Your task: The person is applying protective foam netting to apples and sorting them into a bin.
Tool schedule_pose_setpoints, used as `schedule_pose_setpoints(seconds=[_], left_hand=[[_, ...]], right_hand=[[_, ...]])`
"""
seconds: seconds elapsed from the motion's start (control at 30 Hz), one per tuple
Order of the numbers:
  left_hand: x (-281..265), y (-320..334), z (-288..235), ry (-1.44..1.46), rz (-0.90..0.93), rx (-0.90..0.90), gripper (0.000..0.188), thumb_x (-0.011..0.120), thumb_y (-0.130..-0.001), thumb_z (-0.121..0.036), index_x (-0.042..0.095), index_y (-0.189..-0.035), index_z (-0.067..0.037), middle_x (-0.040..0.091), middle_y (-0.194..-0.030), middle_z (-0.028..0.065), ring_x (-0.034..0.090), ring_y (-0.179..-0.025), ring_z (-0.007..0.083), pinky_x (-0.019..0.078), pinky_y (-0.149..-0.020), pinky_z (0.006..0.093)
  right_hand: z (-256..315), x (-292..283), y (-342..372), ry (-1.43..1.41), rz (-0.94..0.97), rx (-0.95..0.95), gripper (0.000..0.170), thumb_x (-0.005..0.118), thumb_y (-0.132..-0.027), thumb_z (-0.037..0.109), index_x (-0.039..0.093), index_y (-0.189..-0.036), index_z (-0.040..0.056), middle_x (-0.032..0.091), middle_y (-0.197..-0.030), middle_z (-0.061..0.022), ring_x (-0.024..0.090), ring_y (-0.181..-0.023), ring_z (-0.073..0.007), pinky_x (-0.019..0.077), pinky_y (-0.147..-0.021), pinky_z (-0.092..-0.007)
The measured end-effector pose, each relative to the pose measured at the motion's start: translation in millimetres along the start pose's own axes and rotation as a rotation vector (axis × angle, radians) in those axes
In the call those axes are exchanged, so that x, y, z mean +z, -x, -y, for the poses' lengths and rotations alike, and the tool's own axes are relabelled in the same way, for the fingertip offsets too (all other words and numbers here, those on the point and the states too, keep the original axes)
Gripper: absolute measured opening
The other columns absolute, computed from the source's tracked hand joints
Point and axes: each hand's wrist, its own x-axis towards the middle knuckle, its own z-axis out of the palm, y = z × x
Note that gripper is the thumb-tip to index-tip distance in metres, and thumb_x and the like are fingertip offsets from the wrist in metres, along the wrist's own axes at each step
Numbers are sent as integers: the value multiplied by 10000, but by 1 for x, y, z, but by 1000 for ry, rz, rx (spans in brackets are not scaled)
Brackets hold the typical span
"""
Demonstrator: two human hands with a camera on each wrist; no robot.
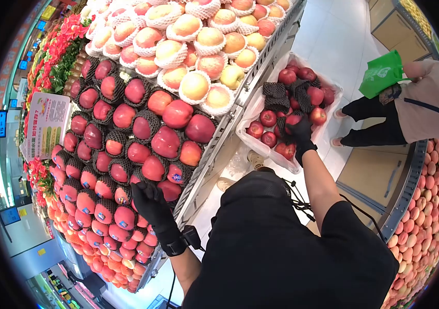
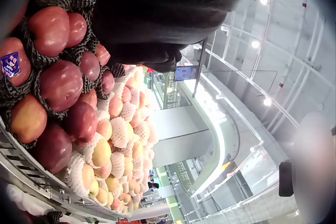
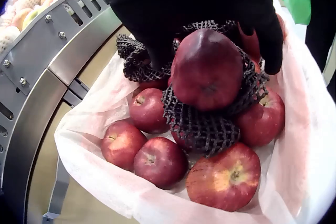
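A dark red apple (image 3: 208, 69) in a black foam net (image 3: 202, 129) is gripped by the gloved right hand (image 1: 302, 133), over loose apples (image 3: 161, 162) in a white-lined box (image 3: 79, 140). The left hand (image 1: 153, 207), fingers relaxed (contact I cannot tell), is at the netted apples (image 1: 119, 216) on the bench (image 3: 37, 48).

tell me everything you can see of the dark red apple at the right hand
The apple is deep red, darkest toward its top, with a glossy, smooth-looking skin, a rounded, tapering shape and a shallow dimple low on the side facing the wrist camera. Black mesh netting lies below it and along its right side in that view. It sits above other red apples in a container with a white liner. The right hand appears to grip it from behind; the contact itself is hidden.
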Motion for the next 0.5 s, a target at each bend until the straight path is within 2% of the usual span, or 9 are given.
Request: schedule_pose_setpoints(seconds=[0.03, 0.1, 0.2, 0.3, 0.4, 0.5], left_hand=[[11, 5, -3, 3, -41, 3, 241, 371, -1028, -191, 449, -823, -92, 314, -649, -58, 266, -536, 36, 244, -481, 173], [14, 11, -1, -133, -54, 22, 257, 364, -1033, -213, 461, -828, -93, 312, -645, -56, 270, -540, 38, 245, -482, 173], [1, 9, 14, -78, -24, -2, 268, 378, -1030, -253, 474, -837, -95, 315, -637, -53, 276, -542, 41, 246, -483, 179], [23, 18, 3, -52, -129, -52, 288, 411, -1018, -291, 470, -812, -99, 320, -633, -51, 286, -541, 43, 249, -484, 185], [34, 22, -3, 7, -160, -85, 298, 440, -1005, -312, 464, -788, -109, 322, -632, -51, 295, -541, 44, 257, -488, 193], [24, 16, 6, -29, -83, -78, 306, 437, -1005, -317, 460, -772, -121, 325, -637, -50, 303, -544, 48, 269, -498, 194]], right_hand=[[-1, 2, -4, -24, -2, -34, 1009, 837, -583, 374, 307, -1392, 88, 372, -1339, -312, 488, -1154, -487, 464, -941, -501], [-9, 11, -16, -116, -2, -129, 1011, 846, -569, 375, 317, -1373, 66, 373, -1351, -304, 487, -1154, -488, 466, -935, -507], [-26, 25, -37, -171, 110, -226, 1003, 861, -539, 380, 346, -1327, 33, 418, -1327, -293, 504, -1142, -468, 475, -923, -501], [-52, 55, -65, -151, 168, -242, 985, 870, -506, 398, 391, -1277, 15, 505, -1247, -267, 546, -1105, -427, 488, -906, -478], [-40, 53, -62, 38, 97, -140, 916, 869, -488, 414, 467, -1203, 7, 583, -1139, -235, 589, -1054, -389, 497, -891, -454], [-20, 33, -45, 30, 58, -177, 835, 868, -481, 421, 536, -1117, -6, 617, -1079, -220, 611, -1015, -380, 504, -870, -444]])
